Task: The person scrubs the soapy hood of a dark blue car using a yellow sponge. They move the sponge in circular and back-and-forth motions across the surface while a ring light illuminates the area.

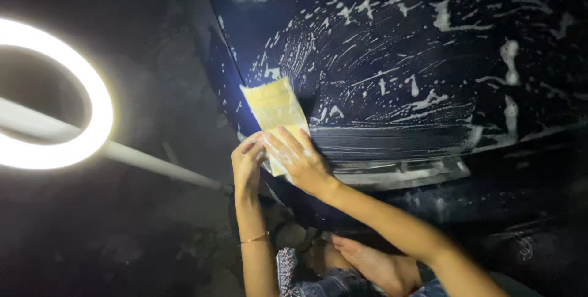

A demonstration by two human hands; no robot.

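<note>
While lying flat against the soapy dark-blue car panel (pixel 429 58), the yellow sponge cloth (pixel 275 112) is sitting just beside a panel seam, its lower end under both hands. Right hand (pixel 298 157) is pressing on it with fingers spread, palm down, not clenched. Left hand (pixel 247 161) is pinching the cloth's lower left edge. White suds are streaking the panel to the right. A lit ring light (pixel 58 91) on a white pole is glowing at left. Bare foot (pixel 373 265) is resting below on dark ground.
</note>
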